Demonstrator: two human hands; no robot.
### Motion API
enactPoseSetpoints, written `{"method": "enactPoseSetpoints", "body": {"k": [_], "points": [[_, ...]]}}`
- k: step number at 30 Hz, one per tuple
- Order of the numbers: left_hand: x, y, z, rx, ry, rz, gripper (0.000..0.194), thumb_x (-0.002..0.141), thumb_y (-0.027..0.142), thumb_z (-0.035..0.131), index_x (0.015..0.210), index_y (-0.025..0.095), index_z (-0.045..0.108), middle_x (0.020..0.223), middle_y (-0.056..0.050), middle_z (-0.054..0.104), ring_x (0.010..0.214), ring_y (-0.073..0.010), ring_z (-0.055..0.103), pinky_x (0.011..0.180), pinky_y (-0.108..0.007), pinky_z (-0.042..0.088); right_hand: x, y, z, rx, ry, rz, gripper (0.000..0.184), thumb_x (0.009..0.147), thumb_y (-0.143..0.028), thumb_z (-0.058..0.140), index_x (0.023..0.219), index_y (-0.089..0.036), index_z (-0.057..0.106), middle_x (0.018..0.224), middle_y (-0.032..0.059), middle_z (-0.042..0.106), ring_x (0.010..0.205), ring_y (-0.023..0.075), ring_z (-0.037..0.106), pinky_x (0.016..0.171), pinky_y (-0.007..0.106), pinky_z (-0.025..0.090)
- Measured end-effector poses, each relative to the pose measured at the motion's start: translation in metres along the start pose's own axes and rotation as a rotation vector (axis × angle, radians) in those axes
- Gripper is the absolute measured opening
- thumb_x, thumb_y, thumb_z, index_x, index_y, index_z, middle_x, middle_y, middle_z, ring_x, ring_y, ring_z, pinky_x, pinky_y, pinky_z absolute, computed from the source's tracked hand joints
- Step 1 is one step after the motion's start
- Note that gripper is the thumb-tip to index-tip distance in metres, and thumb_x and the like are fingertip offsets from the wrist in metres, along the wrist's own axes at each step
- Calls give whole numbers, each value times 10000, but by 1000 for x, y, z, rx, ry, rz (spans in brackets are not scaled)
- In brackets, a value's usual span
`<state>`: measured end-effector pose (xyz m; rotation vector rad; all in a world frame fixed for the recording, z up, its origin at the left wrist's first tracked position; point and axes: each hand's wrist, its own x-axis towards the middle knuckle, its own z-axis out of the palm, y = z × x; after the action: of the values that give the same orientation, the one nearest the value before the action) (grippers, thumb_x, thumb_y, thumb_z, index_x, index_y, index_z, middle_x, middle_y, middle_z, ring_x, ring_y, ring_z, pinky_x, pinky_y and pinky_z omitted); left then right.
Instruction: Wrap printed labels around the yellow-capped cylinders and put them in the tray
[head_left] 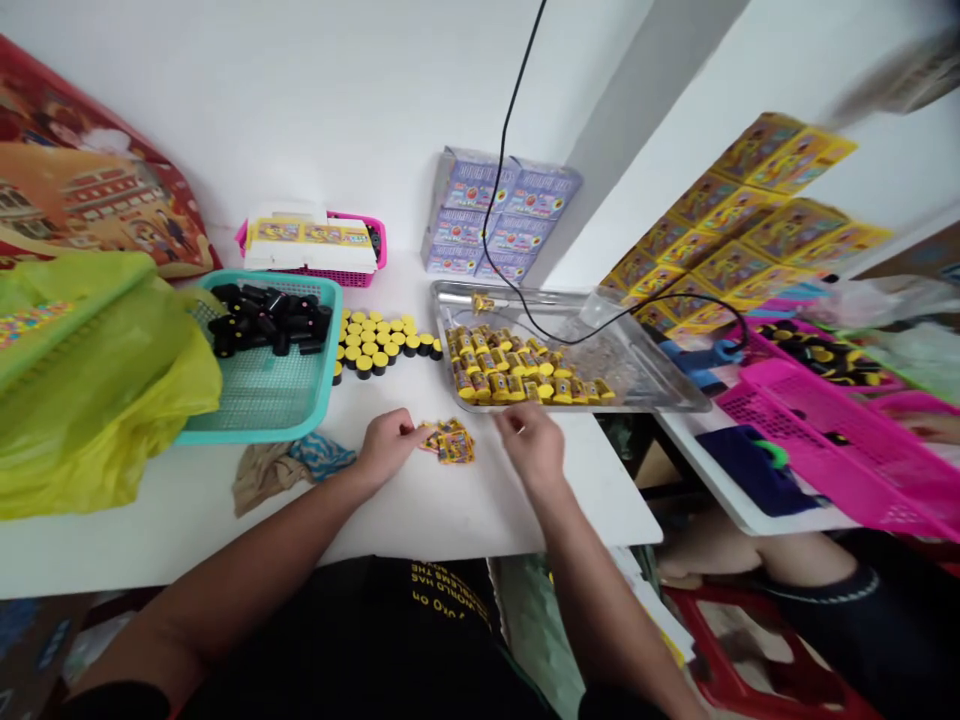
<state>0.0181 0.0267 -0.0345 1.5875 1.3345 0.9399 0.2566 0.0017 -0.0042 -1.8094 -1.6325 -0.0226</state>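
Observation:
A small pile of colourful printed labels (456, 446) lies on the white table between my two hands. My left hand (388, 442) is closed at the pile's left edge, its thumb and fingertips touching or almost touching the labels; what it pinches, if anything, is too small to see. To the right of the pile, my right hand (534, 445) is curled in a pinch near the front rim of the metal tray (652, 375); its fingertips hide anything held. In the tray lie several yellow-capped small containers with printed wraps (514, 365). Black containers with yellow tops (371, 345) stand left of the tray.
A teal basket (262, 400) holds black pieces. A yellow-green bag (97, 380) and a cloth (274, 470) lie left. Purple boxes (499, 215) stand behind, with a black cable (504, 140) hanging before them. Pink baskets (847, 450) and another person's leg (795, 555) are right.

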Motion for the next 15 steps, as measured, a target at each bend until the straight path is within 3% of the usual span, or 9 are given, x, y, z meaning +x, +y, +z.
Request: {"method": "enactPoseSetpoints", "body": {"k": [2,5,11,15], "points": [[-3,0,2,74,-14,69,290,710,370,688,586,171,518,550,52,478,553,-97,434,543,-222,307,-26,-18,12,32,-146,50,351,835,-514,528,688,-205,608,720,26,596,630,157,556,605,270,404],[-5,0,4,139,-56,100,162,723,269,682,657,170,572,618,43,543,591,-102,468,571,-222,327,-41,-29,27,2,-248,166,322,752,-523,617,686,-208,604,718,23,618,617,161,555,584,272,385],[-4,-3,4,211,-132,168,57,777,213,640,734,174,641,674,17,604,615,-118,501,599,-239,362,-31,-25,37,52,-235,281,197,732,-372,593,613,-217,570,682,20,637,638,173,557,614,277,388],[-6,-2,4,266,-111,261,54,782,232,663,799,182,654,792,-8,645,680,-128,541,652,-249,396,-33,-20,35,76,-208,291,211,767,-385,528,670,-213,603,723,44,664,683,191,578,647,289,406]]}}
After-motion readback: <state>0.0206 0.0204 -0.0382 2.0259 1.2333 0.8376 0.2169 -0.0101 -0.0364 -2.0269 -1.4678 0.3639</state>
